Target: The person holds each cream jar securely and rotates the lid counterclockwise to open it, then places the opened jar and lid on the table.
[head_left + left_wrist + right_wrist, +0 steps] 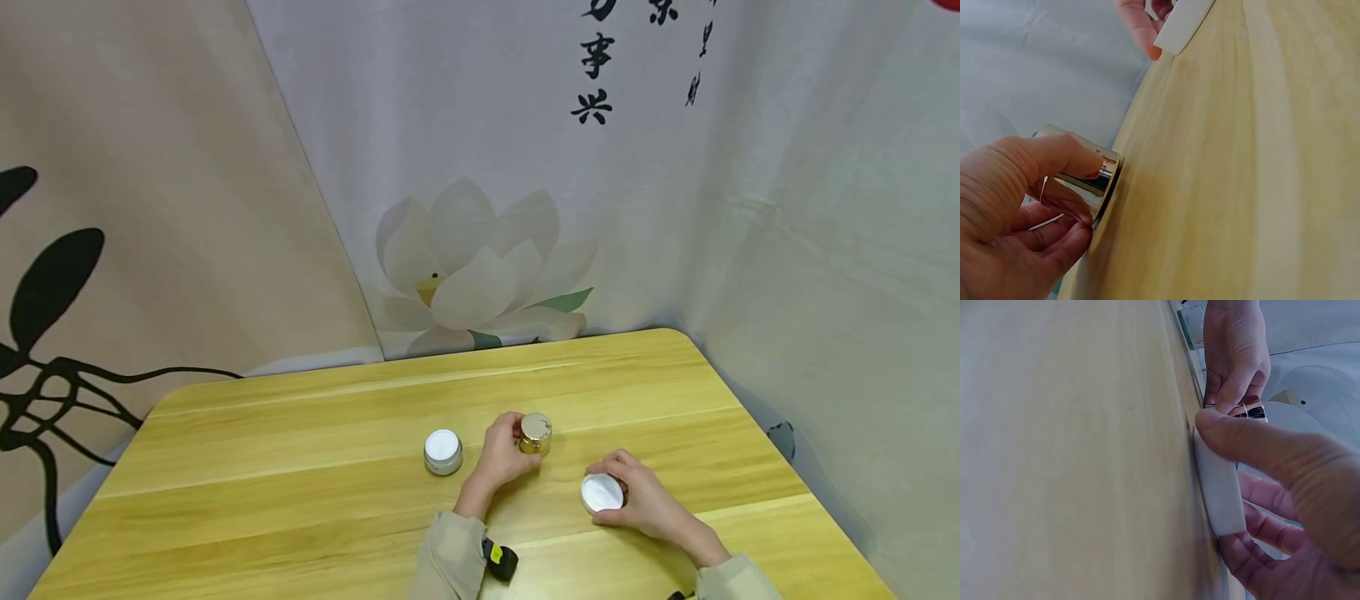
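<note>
My left hand [504,452] grips a shiny gold cap [536,433] from its left side, thumb and fingers around its wall. In the left wrist view the cap's mirror-like side [1082,187] stands at the tabletop, partly behind the thumb. My right hand [647,500] holds a low, round white lid [602,492] between thumb and fingers, flat at the table. The right wrist view shows the lid's plain white side [1219,487]. To the left of my left hand stands a small greyish jar [443,454] with a white top, touched by neither hand.
The pale wooden table [300,500] has rounded far corners. Behind it hangs a cloth backdrop [480,167] with a printed lotus and dark characters. Another light cloth [825,250] hangs along the right side. A black wrist device [501,560] sits on the left sleeve.
</note>
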